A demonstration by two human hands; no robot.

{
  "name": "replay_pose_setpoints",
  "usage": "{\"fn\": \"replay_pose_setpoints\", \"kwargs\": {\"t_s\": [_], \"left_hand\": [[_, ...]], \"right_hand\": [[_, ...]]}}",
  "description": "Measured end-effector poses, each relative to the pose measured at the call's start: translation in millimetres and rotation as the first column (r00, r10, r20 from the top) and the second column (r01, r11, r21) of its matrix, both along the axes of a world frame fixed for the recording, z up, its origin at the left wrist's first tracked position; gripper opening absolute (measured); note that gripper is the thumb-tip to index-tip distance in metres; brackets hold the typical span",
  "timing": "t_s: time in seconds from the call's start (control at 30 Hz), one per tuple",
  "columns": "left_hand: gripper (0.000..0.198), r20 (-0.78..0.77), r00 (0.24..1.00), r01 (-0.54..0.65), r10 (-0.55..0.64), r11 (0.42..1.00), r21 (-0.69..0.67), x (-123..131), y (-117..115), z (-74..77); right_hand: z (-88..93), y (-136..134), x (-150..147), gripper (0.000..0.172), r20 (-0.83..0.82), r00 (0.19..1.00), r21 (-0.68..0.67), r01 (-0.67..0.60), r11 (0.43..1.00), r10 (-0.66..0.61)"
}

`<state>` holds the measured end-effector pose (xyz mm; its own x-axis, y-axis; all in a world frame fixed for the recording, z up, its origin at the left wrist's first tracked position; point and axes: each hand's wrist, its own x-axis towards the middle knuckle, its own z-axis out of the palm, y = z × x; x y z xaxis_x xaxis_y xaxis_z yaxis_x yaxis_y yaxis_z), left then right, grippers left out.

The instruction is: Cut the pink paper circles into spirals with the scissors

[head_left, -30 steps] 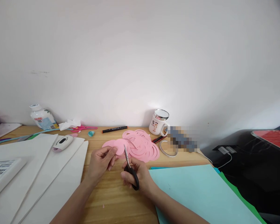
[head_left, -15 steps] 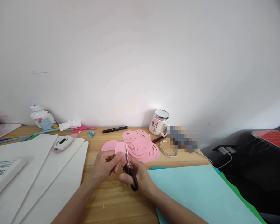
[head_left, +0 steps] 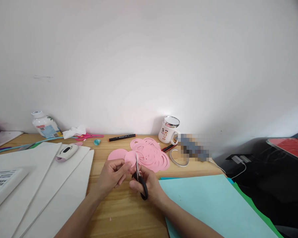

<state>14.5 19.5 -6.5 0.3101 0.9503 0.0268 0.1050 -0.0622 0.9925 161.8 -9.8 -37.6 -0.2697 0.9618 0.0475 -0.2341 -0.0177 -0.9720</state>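
Between thumb and fingers, my left hand (head_left: 115,173) pinches a small round piece of pink paper (head_left: 130,157). My right hand (head_left: 147,183) is wrapped round the black handles of the scissors (head_left: 142,188), whose blades point up at the right edge of that piece. Behind both hands lies a pile of pink paper rings and cut pieces (head_left: 152,155). A larger pink disc (head_left: 116,154) rests on the wooden table (head_left: 124,215), left of the pile.
White sheets (head_left: 72,178) cover the left side, with a white device (head_left: 67,152) on them. Light blue paper (head_left: 201,201) lies right. Along the wall stand a bottle (head_left: 46,126) and a mug (head_left: 167,131), with a black marker (head_left: 122,137) between them.
Both hands have shifted slightly to the right, with the scissors and the small pink piece. The piles and other objects stay as they were.
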Motion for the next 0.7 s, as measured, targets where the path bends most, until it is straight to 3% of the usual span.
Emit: {"fn": "replay_pose_setpoints", "kwargs": {"t_s": [0.7], "left_hand": [[0.037,0.064,0.983,-0.181,0.174,0.975,0.132,-2.6,3.3,-1.2]], "right_hand": [[-2.3,-1.0,-1.6,0.045,-0.015,1.000,-0.080,0.007,0.997,-0.008]]}}
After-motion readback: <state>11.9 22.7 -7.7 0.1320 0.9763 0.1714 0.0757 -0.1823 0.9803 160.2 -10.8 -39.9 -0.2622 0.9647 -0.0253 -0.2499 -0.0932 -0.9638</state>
